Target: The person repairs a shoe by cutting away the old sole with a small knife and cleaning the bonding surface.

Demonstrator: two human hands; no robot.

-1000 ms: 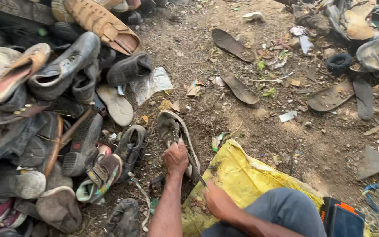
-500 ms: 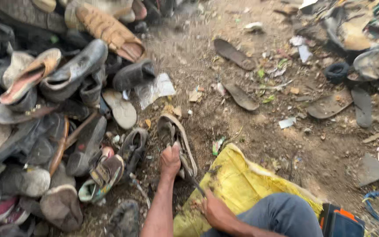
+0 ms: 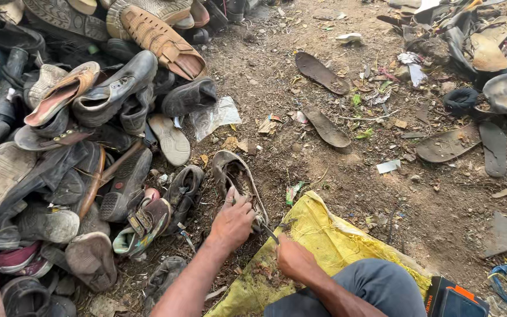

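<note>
shoe point(image 3: 237, 179) on ground, long axis runs away from person, toe far | left hand point(image 3: 232, 222) closed over its near end, pinning it | right hand point(image 3: 291, 258) fisted on blade point(image 3: 269, 233), just right of heel, over yellow sack point(image 3: 330, 240)

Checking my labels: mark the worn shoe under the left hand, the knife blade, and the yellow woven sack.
Worn grey shoe point(image 3: 237, 173), head view, inner heel.
Thin metal knife blade point(image 3: 269, 233), head view, mid-blade.
Yellow woven plastic sack point(image 3: 330, 240), head view, bare upper surface.
</note>
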